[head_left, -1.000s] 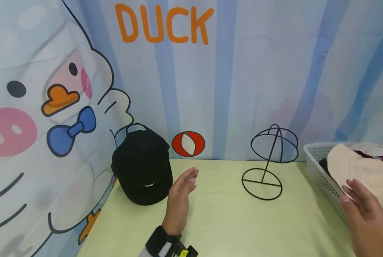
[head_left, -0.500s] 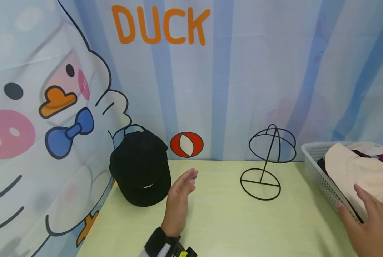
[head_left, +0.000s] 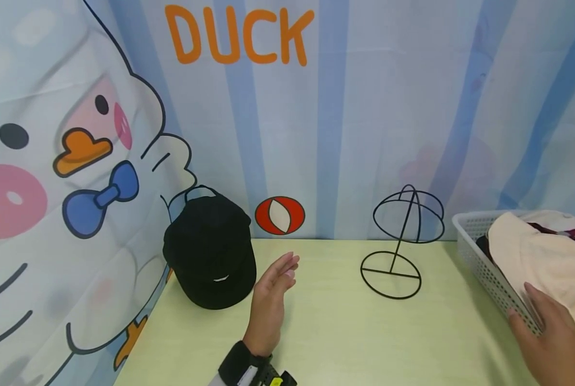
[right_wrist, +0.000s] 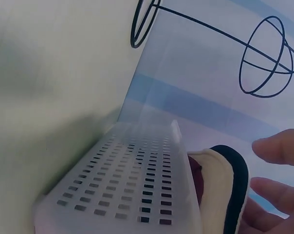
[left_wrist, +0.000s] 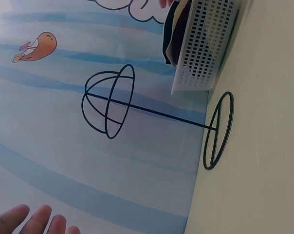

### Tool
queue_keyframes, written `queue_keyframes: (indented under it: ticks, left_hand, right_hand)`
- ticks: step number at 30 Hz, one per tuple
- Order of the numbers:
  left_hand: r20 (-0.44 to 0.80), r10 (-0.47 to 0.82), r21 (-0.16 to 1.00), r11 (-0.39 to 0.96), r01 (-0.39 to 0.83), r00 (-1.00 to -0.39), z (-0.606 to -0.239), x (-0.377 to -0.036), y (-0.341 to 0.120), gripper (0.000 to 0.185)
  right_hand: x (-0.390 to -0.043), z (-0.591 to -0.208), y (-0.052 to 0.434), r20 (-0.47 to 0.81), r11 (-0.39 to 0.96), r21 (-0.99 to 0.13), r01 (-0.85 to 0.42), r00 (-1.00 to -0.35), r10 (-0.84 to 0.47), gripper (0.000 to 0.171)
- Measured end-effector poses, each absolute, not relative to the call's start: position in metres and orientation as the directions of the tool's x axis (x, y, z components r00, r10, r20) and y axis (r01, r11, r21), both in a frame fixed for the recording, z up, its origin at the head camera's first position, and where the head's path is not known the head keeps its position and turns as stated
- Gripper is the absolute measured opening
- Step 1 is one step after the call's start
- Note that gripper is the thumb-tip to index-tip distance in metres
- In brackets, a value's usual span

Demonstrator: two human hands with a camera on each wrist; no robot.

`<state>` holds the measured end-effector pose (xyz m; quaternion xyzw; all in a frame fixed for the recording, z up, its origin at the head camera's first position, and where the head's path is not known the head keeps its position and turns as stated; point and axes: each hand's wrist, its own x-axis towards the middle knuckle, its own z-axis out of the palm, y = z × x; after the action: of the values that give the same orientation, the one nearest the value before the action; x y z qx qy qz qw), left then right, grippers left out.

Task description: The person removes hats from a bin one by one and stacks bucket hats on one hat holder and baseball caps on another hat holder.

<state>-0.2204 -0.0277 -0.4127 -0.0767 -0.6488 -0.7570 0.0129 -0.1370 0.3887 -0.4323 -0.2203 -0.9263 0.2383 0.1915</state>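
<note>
My left hand (head_left: 271,294) hovers open above the pale green table (head_left: 345,332), fingers straight, just right of a black cap (head_left: 210,252) that sits on a hidden stand. An empty black wire hat stand (head_left: 403,241) rises at the back centre, also seen in the left wrist view as the wire stand (left_wrist: 152,114). My right hand (head_left: 550,338) is open at the near edge of a white perforated basket (head_left: 483,262), fingers reaching onto a cream cap (head_left: 543,257) that lies in it. The right wrist view shows the basket wall (right_wrist: 132,180), the cream cap's dark-edged brim (right_wrist: 229,190) and my fingertips (right_wrist: 278,151).
A cartoon duck backdrop (head_left: 75,161) with the word DUCK hangs behind and to the left of the table. More dark and maroon caps (head_left: 558,230) lie in the basket under the cream one. Bare tabletop lies between the two hands.
My right hand has moved forward and right, from beside the basket onto its near edge and the cream cap. The left hand has stayed in place.
</note>
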Motion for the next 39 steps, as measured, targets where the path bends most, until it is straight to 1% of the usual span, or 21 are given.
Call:
queue_keyframes:
  ticks: [6,12,20,25,30,34,36,39]
  left_hand:
    - [0.134,0.080,0.980,-0.161,0.120,-0.988,-0.414,-0.221,-0.028,0.043]
    - [0.131,0.076,0.980,-0.164,0.117,-0.988,-0.414,-0.221,-0.028,0.042]
    - [0.127,0.066,0.980,-0.165,0.114,-0.990,-0.414,-0.222,-0.028,0.041]
    - [0.132,0.061,0.979,-0.165,0.120,-0.989,-0.415,-0.223,-0.030,0.041]
    - [0.141,0.047,0.978,-0.162,0.131,-0.989,-0.415,-0.224,-0.031,0.041]
    - [0.141,0.053,0.977,-0.169,0.131,-0.989,-0.415,-0.224,-0.031,0.040]
    - [0.140,0.053,0.977,-0.172,0.129,-0.989,-0.415,-0.223,-0.031,0.040]
    - [0.139,0.050,0.976,-0.174,0.128,-0.989,-0.415,-0.223,-0.030,0.040]
  right_hand:
    - [-0.141,-0.435,0.391,0.177,0.778,-0.494,0.388,-0.831,0.527,0.066]
    - [-0.140,-0.439,0.394,0.183,0.813,-0.432,0.391,-0.844,0.504,0.060]
    - [-0.141,-0.446,0.391,0.347,0.834,-0.416,0.361,-0.785,0.513,0.051]
    - [-0.141,-0.450,0.390,0.435,0.863,-0.369,0.345,-0.756,0.489,0.048]
    - [-0.142,-0.452,0.392,0.473,0.888,-0.329,0.321,-0.758,0.449,0.050]
    - [-0.142,-0.450,0.392,0.465,0.875,-0.318,0.364,-0.745,0.479,0.051]
    - [-0.142,-0.451,0.392,0.490,0.871,-0.337,0.358,-0.723,0.487,0.050]
    - [-0.141,-0.454,0.393,0.583,0.880,-0.377,0.289,-0.664,0.468,0.042]
